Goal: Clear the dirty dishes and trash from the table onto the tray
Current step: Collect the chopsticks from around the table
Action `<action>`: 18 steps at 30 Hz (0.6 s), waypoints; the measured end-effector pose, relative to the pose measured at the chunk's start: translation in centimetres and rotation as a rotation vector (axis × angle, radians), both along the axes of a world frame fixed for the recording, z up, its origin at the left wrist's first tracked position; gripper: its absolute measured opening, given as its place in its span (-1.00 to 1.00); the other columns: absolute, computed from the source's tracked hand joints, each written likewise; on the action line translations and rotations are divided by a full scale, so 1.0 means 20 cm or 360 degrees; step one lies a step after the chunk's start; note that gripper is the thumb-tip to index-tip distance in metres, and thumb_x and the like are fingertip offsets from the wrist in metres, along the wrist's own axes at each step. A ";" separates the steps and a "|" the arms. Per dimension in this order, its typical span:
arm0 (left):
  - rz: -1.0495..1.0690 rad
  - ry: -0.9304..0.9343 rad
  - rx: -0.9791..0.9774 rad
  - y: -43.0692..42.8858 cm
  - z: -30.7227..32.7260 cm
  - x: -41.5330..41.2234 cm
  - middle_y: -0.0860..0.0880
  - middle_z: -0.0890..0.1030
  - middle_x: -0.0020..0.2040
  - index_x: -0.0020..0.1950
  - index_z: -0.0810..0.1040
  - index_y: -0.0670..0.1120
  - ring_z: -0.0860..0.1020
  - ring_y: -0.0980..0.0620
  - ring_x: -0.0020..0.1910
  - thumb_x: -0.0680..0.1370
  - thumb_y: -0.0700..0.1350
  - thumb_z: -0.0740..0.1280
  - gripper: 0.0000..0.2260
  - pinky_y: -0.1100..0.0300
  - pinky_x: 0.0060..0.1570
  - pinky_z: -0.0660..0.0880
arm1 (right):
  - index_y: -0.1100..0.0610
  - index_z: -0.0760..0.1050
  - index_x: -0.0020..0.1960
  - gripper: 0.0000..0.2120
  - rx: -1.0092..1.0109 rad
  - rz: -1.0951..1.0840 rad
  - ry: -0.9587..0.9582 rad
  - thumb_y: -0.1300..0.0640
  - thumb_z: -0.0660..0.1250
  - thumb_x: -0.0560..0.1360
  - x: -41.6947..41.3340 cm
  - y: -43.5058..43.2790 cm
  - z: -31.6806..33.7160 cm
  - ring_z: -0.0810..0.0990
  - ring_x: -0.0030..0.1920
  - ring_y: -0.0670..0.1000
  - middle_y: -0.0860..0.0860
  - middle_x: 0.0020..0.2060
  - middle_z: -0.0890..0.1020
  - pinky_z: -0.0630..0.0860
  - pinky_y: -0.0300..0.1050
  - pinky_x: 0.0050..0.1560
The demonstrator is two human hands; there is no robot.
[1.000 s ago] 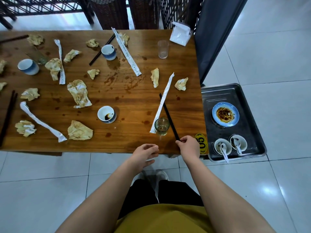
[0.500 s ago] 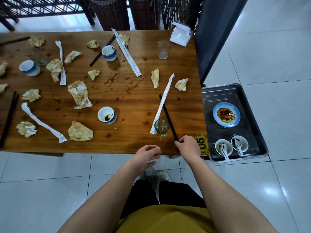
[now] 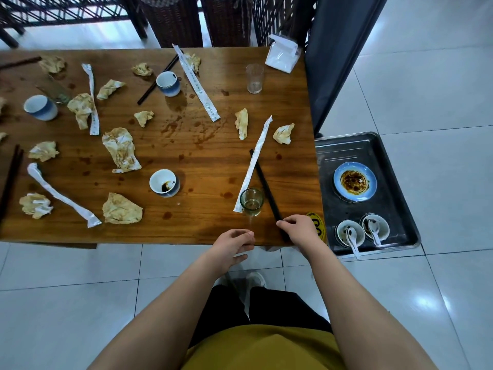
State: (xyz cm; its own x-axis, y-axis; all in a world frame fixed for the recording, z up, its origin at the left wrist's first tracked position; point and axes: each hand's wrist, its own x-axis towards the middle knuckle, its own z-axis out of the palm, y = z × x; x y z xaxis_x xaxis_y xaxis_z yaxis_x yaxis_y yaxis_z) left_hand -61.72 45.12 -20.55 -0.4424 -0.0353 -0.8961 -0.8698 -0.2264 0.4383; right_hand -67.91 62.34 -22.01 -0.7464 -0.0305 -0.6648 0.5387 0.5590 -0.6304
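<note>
The right hand [image 3: 301, 231] curls its fingers and thumb round the near end of the black chopsticks [image 3: 262, 182], which lie slanting on the wooden table [image 3: 208, 169] near its near right corner; the very tips of the sticks are hidden under the hand. The hand also covers part of a yellow number sticker [image 3: 318, 227], so the number cannot be fully read. The left hand [image 3: 232, 247] hangs at the near table edge with fingers loosely curled, holding nothing. Just left of the chopsticks stands a small glass [image 3: 251, 201] with a little liquid, touching a long paper sleeve [image 3: 254, 161] that crosses the far end of the sticks. To the right of the table, lower down, sits the metal tray [image 3: 346, 153], bearing a blue plate [image 3: 354, 181] smeared with sauce and two small bowls [image 3: 350, 232] with white spoons. Farther left on the table are a cup with dark sauce [image 3: 164, 182], many crumpled napkins [image 3: 121, 149] and more sleeves. At the left edge another pair of chopsticks [image 3: 12, 177] and some napkins are cut off by the frame, and a clear glass lying on its side [image 3: 54, 90] far left is hard to make out.
</note>
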 end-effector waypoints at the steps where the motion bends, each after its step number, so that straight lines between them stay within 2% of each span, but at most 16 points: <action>1: 0.0002 0.0005 0.0002 0.01 0.00 0.00 -0.09 0.62 0.10 0.09 0.53 -0.09 0.57 -0.05 0.15 0.56 -0.10 0.35 -0.86 -0.03 0.27 0.45 | 0.17 0.57 0.09 -0.79 -0.0052 -0.0028 -0.0034 0.06 0.33 0.55 0.00 0.01 0.01 0.53 -0.05 0.03 0.03 -0.04 0.58 0.45 -0.18 -0.21; 5: -0.0006 0.0031 -0.0001 0.03 0.01 -0.01 -0.09 0.63 0.08 0.08 0.53 -0.09 0.58 -0.04 0.13 0.57 -0.10 0.35 -0.87 -0.04 0.28 0.45 | 0.19 0.62 -0.11 -0.80 -0.0243 -0.0035 -0.0143 0.08 0.33 0.55 0.02 0.03 0.05 0.54 -0.13 -0.02 0.02 -0.15 0.63 0.42 -0.22 -0.26; 8: -0.0015 0.0038 -0.0015 0.05 0.02 -0.03 -0.08 0.63 0.08 0.07 0.53 -0.09 0.58 -0.03 0.12 0.57 -0.11 0.34 -0.89 -0.04 0.28 0.45 | 0.18 0.63 -0.18 -0.81 -0.0348 -0.0108 -0.0164 0.11 0.36 0.53 0.04 0.03 0.07 0.57 -0.15 0.00 0.02 -0.20 0.66 0.45 -0.20 -0.23; 13: 0.0004 0.0036 0.0028 0.07 0.02 -0.06 -0.07 0.63 0.06 0.07 0.53 -0.09 0.59 -0.02 0.06 0.57 -0.11 0.34 -0.89 0.01 0.15 0.48 | 0.20 0.63 -0.07 -0.88 -0.0441 -0.0188 -0.0228 0.16 0.36 0.53 0.06 0.05 0.09 0.59 -0.19 -0.01 0.03 -0.18 0.66 0.45 -0.23 -0.32; 18: 0.0054 0.0052 0.0074 0.10 0.03 -0.07 -0.08 0.65 0.03 0.07 0.53 -0.12 0.60 -0.03 0.04 0.57 -0.12 0.34 -0.88 -0.02 0.22 0.46 | 0.21 0.60 -0.06 -0.92 -0.0577 -0.0312 -0.0314 0.22 0.35 0.54 0.06 0.08 0.13 0.53 -0.30 -0.03 0.07 -0.20 0.65 0.41 -0.30 -0.47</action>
State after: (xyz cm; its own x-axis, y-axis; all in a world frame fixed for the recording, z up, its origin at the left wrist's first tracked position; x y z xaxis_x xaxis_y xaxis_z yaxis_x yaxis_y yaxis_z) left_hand -63.21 47.16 -19.86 -0.4706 -0.0098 -0.8823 -0.8467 -0.2763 0.4546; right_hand -66.71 63.84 -19.33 -0.6212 -0.1583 -0.7675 0.7418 0.1969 -0.6411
